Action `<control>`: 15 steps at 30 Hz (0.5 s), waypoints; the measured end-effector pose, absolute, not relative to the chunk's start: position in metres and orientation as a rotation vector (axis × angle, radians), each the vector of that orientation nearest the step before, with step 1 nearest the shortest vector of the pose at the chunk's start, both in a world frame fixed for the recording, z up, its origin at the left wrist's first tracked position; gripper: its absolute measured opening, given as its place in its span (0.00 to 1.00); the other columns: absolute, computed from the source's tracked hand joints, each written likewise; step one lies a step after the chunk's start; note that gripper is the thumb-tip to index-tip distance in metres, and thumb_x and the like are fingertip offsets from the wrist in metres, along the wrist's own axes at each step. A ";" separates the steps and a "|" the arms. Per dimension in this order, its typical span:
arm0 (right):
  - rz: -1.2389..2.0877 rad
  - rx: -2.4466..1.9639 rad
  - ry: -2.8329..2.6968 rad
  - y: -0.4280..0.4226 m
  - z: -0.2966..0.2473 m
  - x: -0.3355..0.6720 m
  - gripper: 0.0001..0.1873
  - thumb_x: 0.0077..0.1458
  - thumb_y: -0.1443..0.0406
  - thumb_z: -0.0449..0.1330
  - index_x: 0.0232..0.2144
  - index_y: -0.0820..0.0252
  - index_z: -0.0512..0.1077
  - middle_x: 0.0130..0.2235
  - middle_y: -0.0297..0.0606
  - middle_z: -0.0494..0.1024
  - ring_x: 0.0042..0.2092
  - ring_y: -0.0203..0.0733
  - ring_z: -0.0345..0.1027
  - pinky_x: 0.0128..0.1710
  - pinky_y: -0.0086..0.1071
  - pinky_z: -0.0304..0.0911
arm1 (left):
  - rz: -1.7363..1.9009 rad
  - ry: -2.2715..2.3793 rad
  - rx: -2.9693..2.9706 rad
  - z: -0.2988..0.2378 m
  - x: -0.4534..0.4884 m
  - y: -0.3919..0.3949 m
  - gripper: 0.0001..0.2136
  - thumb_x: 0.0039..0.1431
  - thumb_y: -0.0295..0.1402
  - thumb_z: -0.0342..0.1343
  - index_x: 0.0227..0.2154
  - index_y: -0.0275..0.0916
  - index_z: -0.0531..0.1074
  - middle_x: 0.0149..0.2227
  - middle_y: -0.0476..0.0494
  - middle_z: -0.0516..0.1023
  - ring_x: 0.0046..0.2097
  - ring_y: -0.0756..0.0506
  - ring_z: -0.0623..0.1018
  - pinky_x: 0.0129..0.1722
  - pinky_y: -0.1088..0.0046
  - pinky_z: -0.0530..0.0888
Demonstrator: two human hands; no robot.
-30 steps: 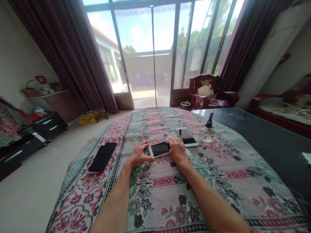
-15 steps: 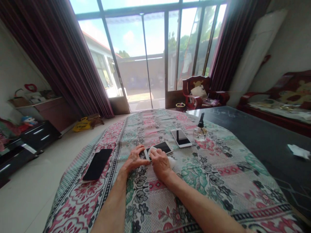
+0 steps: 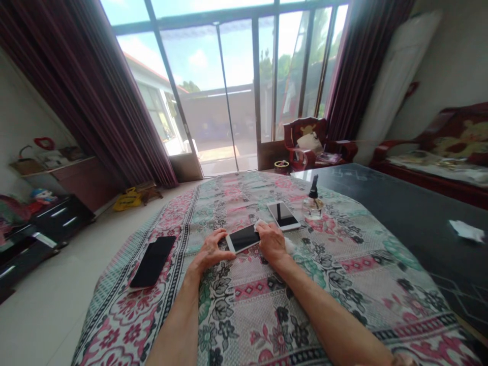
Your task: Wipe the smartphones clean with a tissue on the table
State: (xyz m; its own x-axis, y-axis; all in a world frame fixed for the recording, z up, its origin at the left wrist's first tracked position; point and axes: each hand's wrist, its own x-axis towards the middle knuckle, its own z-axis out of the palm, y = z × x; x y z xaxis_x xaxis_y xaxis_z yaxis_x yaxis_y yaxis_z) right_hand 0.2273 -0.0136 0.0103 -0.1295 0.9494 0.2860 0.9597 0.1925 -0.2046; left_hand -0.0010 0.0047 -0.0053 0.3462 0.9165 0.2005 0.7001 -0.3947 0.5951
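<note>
One white phone point(image 3: 243, 239) lies on the cloth point(image 3: 259, 320), left of the bottle point(image 3: 312, 204) and nearer the wearer. The left hand point(image 3: 211, 249) clasps its end farther from the bottle, thumb opposite fingers; the right hand point(image 3: 273, 242) is closed on a wipe point(image 3: 261, 223) over the end nearer the bottle. The phone should be light, stiff, slick-faced and crackable, best held by its edges; the wipe, soft. No brand or writing is legible on phone or bottle.
</note>
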 end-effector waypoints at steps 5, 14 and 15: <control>-0.091 -1.826 -2.157 -0.012 0.013 0.223 0.15 0.61 0.71 0.47 0.40 0.59 0.73 0.46 0.43 0.74 0.46 0.47 0.61 0.41 0.36 0.56 | 0.725 1.432 2.195 -0.003 0.001 0.003 0.29 0.36 0.38 0.69 0.46 0.41 0.73 0.57 0.40 0.67 0.59 0.36 0.66 0.60 0.62 0.61; -0.070 -1.601 -2.344 -0.021 0.013 0.201 0.13 0.61 0.69 0.50 0.43 0.56 0.72 0.49 0.40 0.73 0.47 0.48 0.60 0.43 0.36 0.55 | 0.677 1.435 2.220 0.003 0.003 0.002 0.29 0.37 0.38 0.69 0.46 0.39 0.73 0.56 0.40 0.67 0.58 0.37 0.67 0.60 0.63 0.61; -0.062 -1.566 -2.365 -0.022 0.012 0.199 0.13 0.61 0.69 0.50 0.44 0.56 0.72 0.50 0.39 0.72 0.48 0.47 0.59 0.43 0.36 0.55 | 0.674 1.439 2.227 0.002 0.002 0.002 0.29 0.37 0.38 0.69 0.46 0.39 0.73 0.56 0.40 0.67 0.58 0.37 0.67 0.60 0.63 0.61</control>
